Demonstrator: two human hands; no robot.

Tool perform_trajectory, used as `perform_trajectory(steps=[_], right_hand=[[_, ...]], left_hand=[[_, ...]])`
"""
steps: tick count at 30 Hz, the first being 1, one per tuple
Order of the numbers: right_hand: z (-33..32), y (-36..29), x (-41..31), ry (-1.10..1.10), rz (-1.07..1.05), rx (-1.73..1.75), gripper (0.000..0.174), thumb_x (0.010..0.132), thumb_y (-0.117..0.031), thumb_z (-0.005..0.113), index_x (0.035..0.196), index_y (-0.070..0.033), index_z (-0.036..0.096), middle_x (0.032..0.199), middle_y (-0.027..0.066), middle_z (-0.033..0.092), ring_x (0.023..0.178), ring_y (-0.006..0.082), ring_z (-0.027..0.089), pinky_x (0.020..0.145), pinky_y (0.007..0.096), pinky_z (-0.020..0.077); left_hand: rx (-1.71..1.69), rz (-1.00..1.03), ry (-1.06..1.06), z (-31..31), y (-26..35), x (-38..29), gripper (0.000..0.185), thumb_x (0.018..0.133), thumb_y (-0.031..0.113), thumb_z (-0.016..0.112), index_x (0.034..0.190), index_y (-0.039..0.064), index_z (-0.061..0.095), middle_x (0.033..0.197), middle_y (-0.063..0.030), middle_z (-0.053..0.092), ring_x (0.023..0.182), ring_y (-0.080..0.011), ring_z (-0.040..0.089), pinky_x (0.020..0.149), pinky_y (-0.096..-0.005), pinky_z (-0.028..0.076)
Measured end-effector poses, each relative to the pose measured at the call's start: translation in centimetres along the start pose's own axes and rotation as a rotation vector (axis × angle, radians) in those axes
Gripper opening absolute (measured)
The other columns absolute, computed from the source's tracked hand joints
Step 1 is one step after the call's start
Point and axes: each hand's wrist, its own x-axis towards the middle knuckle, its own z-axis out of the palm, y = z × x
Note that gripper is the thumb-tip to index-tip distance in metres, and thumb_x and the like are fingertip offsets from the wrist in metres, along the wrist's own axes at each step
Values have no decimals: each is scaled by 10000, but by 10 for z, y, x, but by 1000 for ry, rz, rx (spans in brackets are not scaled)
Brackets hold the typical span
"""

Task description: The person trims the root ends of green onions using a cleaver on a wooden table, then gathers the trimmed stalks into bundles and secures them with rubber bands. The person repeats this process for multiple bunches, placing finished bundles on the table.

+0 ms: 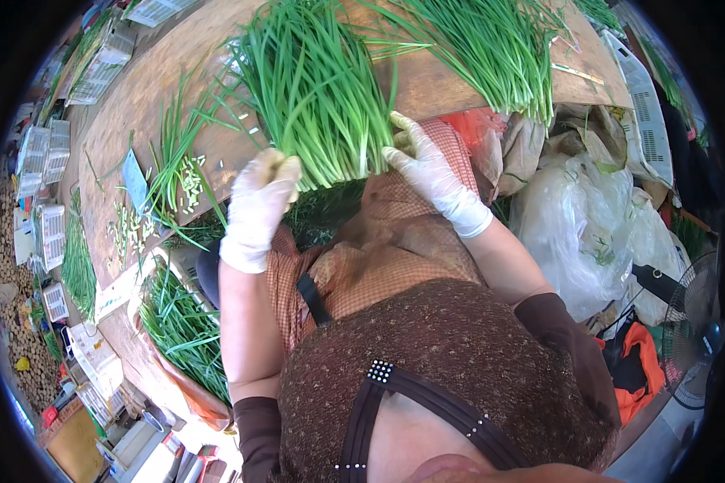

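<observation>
A thick bunch of garlic chives (pixel 323 102) lies in front of me across the wooden tabletop's near edge, its pale cut ends towards me. My left hand (pixel 260 208), in a whitish thin glove, is at the bunch's left corner with curled fingers; whether they grip any stalks is hidden. On the other side my right hand (pixel 435 172), gloved alike, has its fingers apart, the tips close to the rightmost stalks. A second pile of chives (pixel 489 54) rests at the far right of the table. Loose stalks (pixel 175 157) lie to the left.
Near the loose stalks are a flat blue-grey blade (pixel 135 181) and short trimmed ends (pixel 191 184) on the wooden tabletop (pixel 112 130). A lined container of chives (pixel 181 326) stands left of me. To the right are clear plastic bags (pixel 571 223), a fan (pixel 692 326) and a white crate (pixel 649 115).
</observation>
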Motion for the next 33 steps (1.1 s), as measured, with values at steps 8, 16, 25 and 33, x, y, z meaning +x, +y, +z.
perform_trajectory(steps=[8, 16, 25, 33], right_hand=[[-18, 8, 6, 12, -12, -17, 444, 953, -19, 505, 1389, 11, 423, 1038, 46, 607, 925, 94, 559, 842, 236, 465], [-23, -5, -3, -47, 135, 217, 377, 960, -90, 524, 1322, -12, 454, 983, 58, 620, 877, 140, 613, 770, 269, 514], [0, -2, 10, -110, 351, 275, 322, 948, -250, 602, 1190, -45, 547, 1048, 40, 646, 883, 132, 642, 686, 264, 540], [-12, -1, 11, -99, 456, 619, 191, 947, -206, 586, 1088, -79, 570, 907, 55, 657, 768, 199, 660, 636, 317, 575]], left_hand=[[-289, 229, 398, -97, 20, -69, 125, 913, 175, 611, 820, 93, 628, 606, 23, 521, 482, -39, 405, 436, -193, 293], [-360, 313, 636, -162, -68, -48, 189, 961, 221, 570, 880, 56, 619, 657, 23, 504, 561, -55, 410, 501, -193, 314], [98, -167, 434, -96, -132, 4, 351, 955, 359, 573, 1137, 64, 631, 857, -41, 621, 697, -112, 529, 639, -258, 467], [-46, 353, -25, 28, -33, -28, 192, 914, 85, 598, 1096, 94, 657, 1019, -81, 697, 896, -180, 668, 798, -281, 524]])
